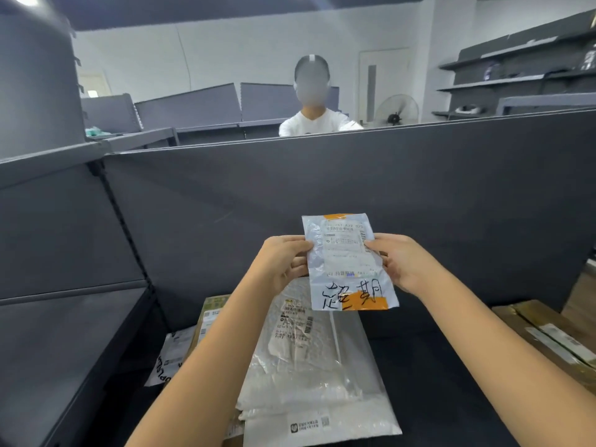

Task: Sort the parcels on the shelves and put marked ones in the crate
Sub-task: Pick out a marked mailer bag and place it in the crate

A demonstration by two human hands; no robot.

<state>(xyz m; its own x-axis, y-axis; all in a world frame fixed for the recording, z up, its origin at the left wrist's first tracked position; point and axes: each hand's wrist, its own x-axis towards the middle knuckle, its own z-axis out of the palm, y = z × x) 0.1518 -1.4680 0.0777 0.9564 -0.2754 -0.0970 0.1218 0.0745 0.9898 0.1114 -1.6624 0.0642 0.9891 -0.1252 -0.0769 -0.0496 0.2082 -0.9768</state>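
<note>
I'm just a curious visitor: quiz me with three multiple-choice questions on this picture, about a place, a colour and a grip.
1. Where is the small parcel?
A) flat on the shelf
B) held up before the grey back panel
C) on the floor

2. What colour is the tape under its handwriting?
A) orange
B) green
C) blue

3. How is it held?
A) by one hand
B) by both hands
C) by none

Answers:
1 B, it hangs above the large white bag.
2 A, the tape shows orange.
3 B, the left hand and right hand each pinch a side edge.
</note>
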